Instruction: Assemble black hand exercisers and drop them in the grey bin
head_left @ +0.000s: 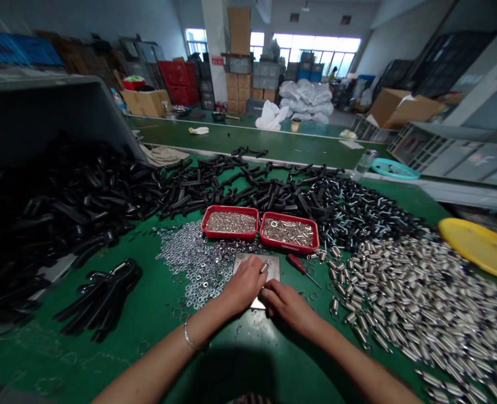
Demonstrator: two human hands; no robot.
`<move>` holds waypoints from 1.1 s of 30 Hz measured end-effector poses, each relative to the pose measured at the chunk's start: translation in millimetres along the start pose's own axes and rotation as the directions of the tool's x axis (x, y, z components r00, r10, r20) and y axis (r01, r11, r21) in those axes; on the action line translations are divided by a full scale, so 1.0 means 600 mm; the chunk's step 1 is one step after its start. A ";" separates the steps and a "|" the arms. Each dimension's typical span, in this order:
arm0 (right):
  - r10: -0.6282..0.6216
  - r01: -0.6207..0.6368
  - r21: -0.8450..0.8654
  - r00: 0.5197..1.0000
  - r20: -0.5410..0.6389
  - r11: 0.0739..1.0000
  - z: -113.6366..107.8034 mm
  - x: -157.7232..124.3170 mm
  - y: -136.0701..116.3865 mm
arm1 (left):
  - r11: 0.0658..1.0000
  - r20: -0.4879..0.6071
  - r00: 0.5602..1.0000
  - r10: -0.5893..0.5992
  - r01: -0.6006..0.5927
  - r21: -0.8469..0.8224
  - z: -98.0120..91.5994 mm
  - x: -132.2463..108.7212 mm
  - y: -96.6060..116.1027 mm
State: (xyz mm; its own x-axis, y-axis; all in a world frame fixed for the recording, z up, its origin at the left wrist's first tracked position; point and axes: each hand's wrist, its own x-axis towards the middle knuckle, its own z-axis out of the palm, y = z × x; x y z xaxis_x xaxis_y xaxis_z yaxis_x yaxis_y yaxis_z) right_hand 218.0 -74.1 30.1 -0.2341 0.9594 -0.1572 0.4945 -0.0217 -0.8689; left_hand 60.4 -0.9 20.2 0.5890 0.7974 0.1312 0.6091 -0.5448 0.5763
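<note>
My left hand [245, 283] is closed over a flat metal plate [274, 269], with a small silver cylindrical part [266, 266] showing at its fingers. Close beside it, my right hand [285, 304] has its fingers pinched together at the plate's right edge; what lies between them is hidden. Beyond the plate stand two red trays, the left tray [230, 235] full of tiny metal pieces and the right tray [289, 246] of small pins. A red-handled screwdriver [297, 264] lies right of the plate. Loose metal nuts or washers [206, 269] spread out to the left.
Silver cylindrical parts [404, 286] are heaped at right, near a yellow lid [479, 247]. Black-headed bolts [358, 210] and black handle-like parts [248, 185] cover the back. A grey bin [92, 92] spills more black parts at left; a bunch of them [109, 292] lies nearer.
</note>
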 end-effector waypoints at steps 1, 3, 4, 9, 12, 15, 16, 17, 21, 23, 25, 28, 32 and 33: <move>0.004 -0.005 -0.042 1.000 -0.017 0.999 -0.004 -0.004 0.001 | 0.996 0.074 0.997 0.012 -0.018 0.082 -0.001 0.012 -0.001; 0.001 -0.008 -0.105 0.998 -0.064 0.994 -0.016 -0.020 0.004 | 0.977 0.167 0.986 0.024 -0.059 0.207 -0.008 0.038 0.000; -0.001 -0.010 -0.122 0.996 -0.085 0.993 -0.025 -0.032 0.007 | 0.966 0.181 0.983 0.042 -0.086 0.243 -0.013 0.051 0.002; 0.018 -0.052 -0.210 0.987 -0.161 0.976 -0.068 -0.117 0.046 | 0.953 0.036 0.984 0.172 -0.176 0.246 -0.038 0.147 0.018; 0.020 -0.085 -0.333 0.980 -0.196 0.939 -0.073 -0.167 0.078 | 0.958 0.040 0.995 0.094 -0.102 0.269 -0.038 0.222 0.021; -0.047 -0.081 -0.487 0.968 -0.246 0.870 -0.063 -0.200 0.100 | 0.955 0.100 0.995 0.011 -0.040 0.294 -0.027 0.275 0.018; -0.072 -0.081 -0.533 0.963 -0.260 0.842 -0.059 -0.206 0.104 | 0.955 0.112 0.994 0.000 -0.033 0.296 -0.022 0.284 0.016; -0.090 -0.082 -0.574 0.960 -0.266 0.815 -0.056 -0.209 0.108 | 0.955 0.119 0.993 -0.008 -0.028 0.297 -0.018 0.288 0.014; -0.077 -0.109 -0.659 0.966 -0.246 0.744 -0.055 -0.201 0.116 | 0.964 0.103 0.995 -0.011 -0.017 0.266 -0.016 0.280 0.007; -0.026 -0.127 -0.641 0.975 -0.223 0.757 -0.065 -0.192 0.115 | 0.975 0.079 0.997 -0.008 -0.010 0.224 -0.022 0.273 0.005; 0.049 -0.146 -0.581 0.983 -0.179 0.801 -0.079 -0.183 0.109 | 0.984 0.046 0.999 -0.013 0.004 0.178 -0.030 0.263 0.006; 0.178 -0.191 -0.483 0.981 -0.073 0.854 -0.103 -0.174 0.098 | 0.998 -0.045 0.998 -0.037 0.039 0.041 -0.036 0.228 0.007; 0.292 -0.248 -0.373 0.954 0.065 0.894 -0.127 -0.173 0.099 | 0.971 -0.026 0.998 -0.057 0.050 -0.232 -0.032 0.125 -0.011; 0.293 -0.255 -0.338 0.954 0.067 0.906 -0.131 -0.173 0.099 | 0.965 -0.006 0.997 -0.080 0.076 -0.250 -0.031 0.097 -0.020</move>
State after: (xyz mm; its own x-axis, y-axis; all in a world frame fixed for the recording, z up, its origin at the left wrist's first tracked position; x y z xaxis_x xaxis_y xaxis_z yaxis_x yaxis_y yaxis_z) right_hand 337.7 -152.9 31.6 -0.1341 0.8898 -0.4361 0.7909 -0.1691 -0.5881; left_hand 77.6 56.6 35.9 0.5349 0.8402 0.0893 0.5000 -0.4000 0.7681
